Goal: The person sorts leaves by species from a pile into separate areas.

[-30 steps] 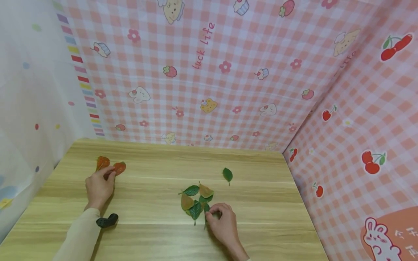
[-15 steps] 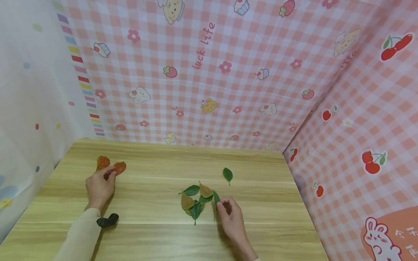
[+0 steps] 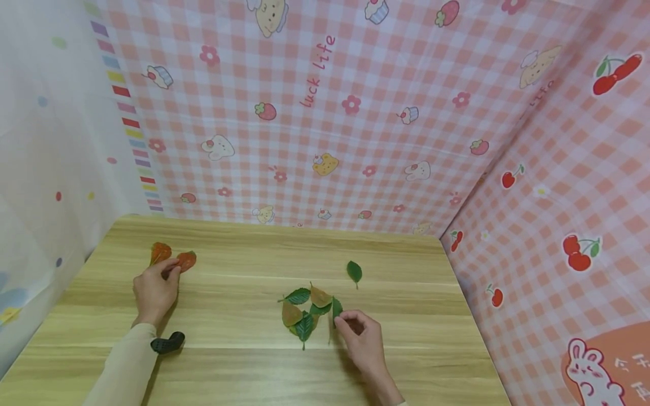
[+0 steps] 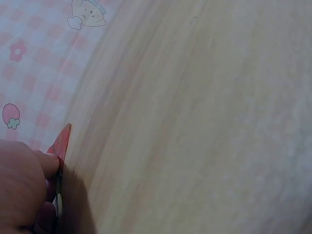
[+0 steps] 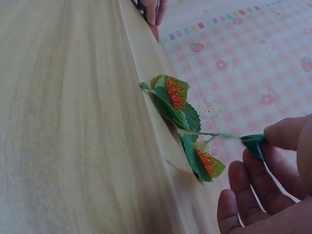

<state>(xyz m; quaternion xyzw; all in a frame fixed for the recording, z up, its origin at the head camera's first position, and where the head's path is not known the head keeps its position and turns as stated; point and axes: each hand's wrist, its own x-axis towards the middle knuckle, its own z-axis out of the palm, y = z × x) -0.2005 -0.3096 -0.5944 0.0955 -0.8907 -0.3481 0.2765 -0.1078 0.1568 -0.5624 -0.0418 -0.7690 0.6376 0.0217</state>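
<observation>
My right hand pinches a green leaf between thumb and fingertips, its thin stem hanging toward the table. Just left of it lies a pile of leaves, with green leaves and yellow-brown leaves overlapping. In the right wrist view the held leaf is raised over the table, stem pointing at the pile. Far to the left, my left hand pinches a red-orange leaf. Another orange leaf lies beside those fingers, partly hidden by the hand.
A single green leaf lies behind the pile on the wooden table. Checked pink cloth rises along the back and right edges, and a white cloth hangs at left. A black wrist device sits at the left sleeve.
My right hand has moved right and slightly up in the head view, carrying the green leaf from the pile's front to its right side. The left hand stays in place.
</observation>
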